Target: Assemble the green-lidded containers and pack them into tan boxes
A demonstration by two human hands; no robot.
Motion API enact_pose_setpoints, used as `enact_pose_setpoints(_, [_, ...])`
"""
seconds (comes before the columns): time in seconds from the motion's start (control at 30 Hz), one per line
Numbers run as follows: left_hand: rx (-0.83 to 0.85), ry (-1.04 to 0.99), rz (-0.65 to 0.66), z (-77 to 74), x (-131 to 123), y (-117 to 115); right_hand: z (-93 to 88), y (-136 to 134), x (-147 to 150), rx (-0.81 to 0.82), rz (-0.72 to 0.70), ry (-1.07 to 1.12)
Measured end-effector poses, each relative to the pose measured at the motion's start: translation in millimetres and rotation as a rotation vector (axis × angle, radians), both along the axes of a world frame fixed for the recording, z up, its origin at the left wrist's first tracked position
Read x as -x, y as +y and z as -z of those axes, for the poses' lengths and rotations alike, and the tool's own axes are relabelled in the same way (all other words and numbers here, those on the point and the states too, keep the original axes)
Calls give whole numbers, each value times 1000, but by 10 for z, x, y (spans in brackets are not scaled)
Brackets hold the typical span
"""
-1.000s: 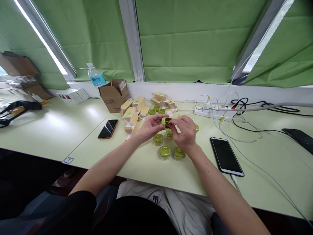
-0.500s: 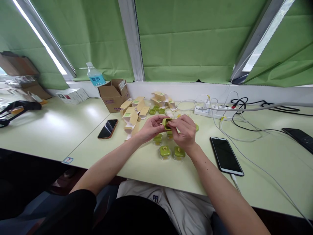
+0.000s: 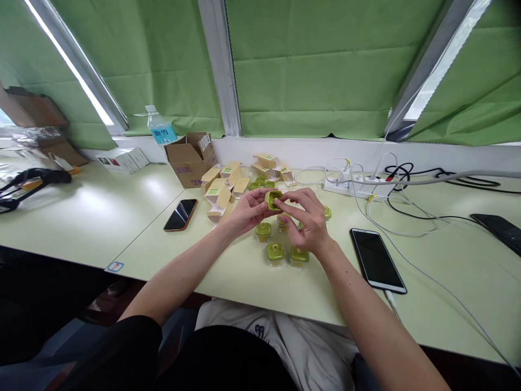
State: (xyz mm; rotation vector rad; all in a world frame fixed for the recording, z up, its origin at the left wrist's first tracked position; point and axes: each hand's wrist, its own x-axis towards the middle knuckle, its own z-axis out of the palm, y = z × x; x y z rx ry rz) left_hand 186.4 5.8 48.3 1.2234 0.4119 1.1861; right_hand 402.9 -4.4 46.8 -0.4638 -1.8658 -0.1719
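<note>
My left hand (image 3: 249,210) is closed around the edge of a small square green lid (image 3: 272,200), tilted so its hollow underside shows. My right hand (image 3: 308,220) has its fingers apart, the thumb away from the lid and one fingertip touching inside the hollow. Below the hands stand small clear containers with green lids, one at the front left (image 3: 275,254) and one at the front right (image 3: 299,256). Another lidded container (image 3: 263,232) is behind them, and others are partly hidden by my right hand. More green lids (image 3: 260,183) lie behind my left hand.
Opened small cartons (image 3: 220,193) lie behind my left arm, near a cardboard box (image 3: 191,162) and a water bottle (image 3: 160,127). A phone (image 3: 180,215) lies left. Right are a larger phone (image 3: 376,259) on a cable, a power strip (image 3: 358,187) and tangled cords.
The green lid has turned so its hollow faces me more and moved slightly left. My right fingers have gone from a pinch at the lid to spread, with one fingertip inside.
</note>
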Motion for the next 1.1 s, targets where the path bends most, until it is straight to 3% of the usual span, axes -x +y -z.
enact_pose_setpoints(0.9, [-1,-13,-16,-32,-10,-21,18,29,59,-54,56,58])
enact_pose_setpoints(1.1, [2,-9,-25,-16,-5,1,20,44,52,47,69,-20])
